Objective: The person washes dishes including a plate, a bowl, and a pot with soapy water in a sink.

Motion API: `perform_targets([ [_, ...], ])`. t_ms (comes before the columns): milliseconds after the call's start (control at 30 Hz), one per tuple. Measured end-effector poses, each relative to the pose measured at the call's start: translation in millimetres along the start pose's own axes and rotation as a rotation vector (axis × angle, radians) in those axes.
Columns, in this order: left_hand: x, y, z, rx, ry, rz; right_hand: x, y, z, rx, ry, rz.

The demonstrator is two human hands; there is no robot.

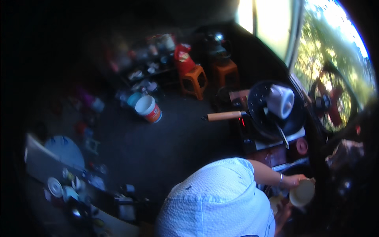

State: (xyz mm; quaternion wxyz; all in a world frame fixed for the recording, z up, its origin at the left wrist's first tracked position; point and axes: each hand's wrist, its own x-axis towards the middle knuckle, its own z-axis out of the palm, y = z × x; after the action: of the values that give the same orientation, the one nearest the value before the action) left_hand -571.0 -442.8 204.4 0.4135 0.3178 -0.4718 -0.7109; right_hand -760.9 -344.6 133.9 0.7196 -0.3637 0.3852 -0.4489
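My left hand [293, 180], below a wrist with a silver-coloured bracelet, grips the rim of a pale cream bowl [302, 193] at the lower right. Close below it, my right hand [283, 211] is dim and blurred, between that bowl and a second pale round dish [275, 203]. Whether its fingers hold either one is unclear. Farther up stands a dark wok [257, 124] with a wooden handle [225, 115], over a cooker with a red lit display [242, 122]. A white container [279, 102] and a metal utensil [283, 137] are in the wok.
A fan [333, 102] stands by the window at the right. Orange stools [194, 80] are near the back, one beside a red bag [184, 60]. A white and orange bucket [149, 109] sits on the dark floor. Dishes and a white lid [55, 187] lie at the lower left.
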Motion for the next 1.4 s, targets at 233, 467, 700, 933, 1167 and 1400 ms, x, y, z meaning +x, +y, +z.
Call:
perform_targets([
  [233, -20.9, 47.2, 1.7, 0.003, 0.323, -0.056, 30.6, -45.9, 84.9, -0.158, 0.527, 0.116],
  [467, -8.9, 5.0, -16.2, 0.248, 0.342, 0.186, 50.3, -11.9, 124.5, -0.439, 0.376, 0.001],
  [700, -42.2, 40.7, -5.1, 0.444, 0.383, 0.104, 54.6, -1.2, 131.7, -0.543, 0.356, -0.073],
  [933, -46.6, 37.2, -12.8, 0.313, 0.459, 0.038, 55.2, -11.4, 112.4, -0.597, 0.405, -0.141],
  [1167, -42.1, 15.3, -34.8, 0.311, 0.600, 0.070, 61.2, -27.1, 60.9, -0.672, 0.493, -0.272],
  [1400, -50.7, 15.8, -32.9, 0.221, 0.526, -0.126, 85.2, -51.3, 63.9, -1.081, 0.202, -0.651],
])
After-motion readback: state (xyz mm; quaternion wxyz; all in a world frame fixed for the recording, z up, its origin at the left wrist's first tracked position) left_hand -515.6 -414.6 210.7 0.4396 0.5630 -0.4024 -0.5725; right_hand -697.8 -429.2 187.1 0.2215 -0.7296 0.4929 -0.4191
